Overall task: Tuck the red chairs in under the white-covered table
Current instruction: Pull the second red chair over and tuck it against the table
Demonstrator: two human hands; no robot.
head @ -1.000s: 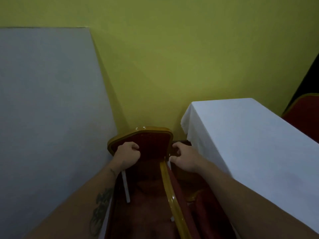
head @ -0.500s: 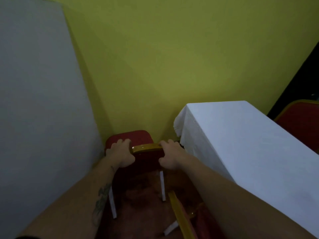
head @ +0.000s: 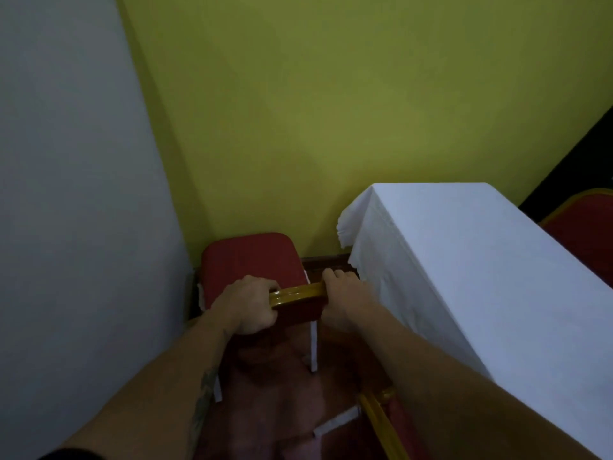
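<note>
A red chair (head: pixel 248 260) with a gold-rimmed back and white legs stands in the corner, left of the white-covered table (head: pixel 481 277). Its seat faces the yellow wall, and its back is toward me. My left hand (head: pixel 247 308) grips the left end of the gold back rail. My right hand (head: pixel 343 302) holds the right end, close to the hanging tablecloth. A second red chair (head: pixel 381 423) with a gold rim shows at the bottom, partly hidden by my right arm. A third red chair (head: pixel 583 234) is beyond the table at the right edge.
A grey wall (head: pixel 73 227) closes the left side and a yellow wall (head: pixel 331 111) the far side, forming a tight corner. The floor (head: pixel 275 393) is reddish patterned carpet. A dark opening (head: pixel 577 154) is at the far right.
The chair held in both hands has swung from tilted to upright and gone forward into the corner. Its red seat now shows beyond the back rail. Both hands have kept their hold.
</note>
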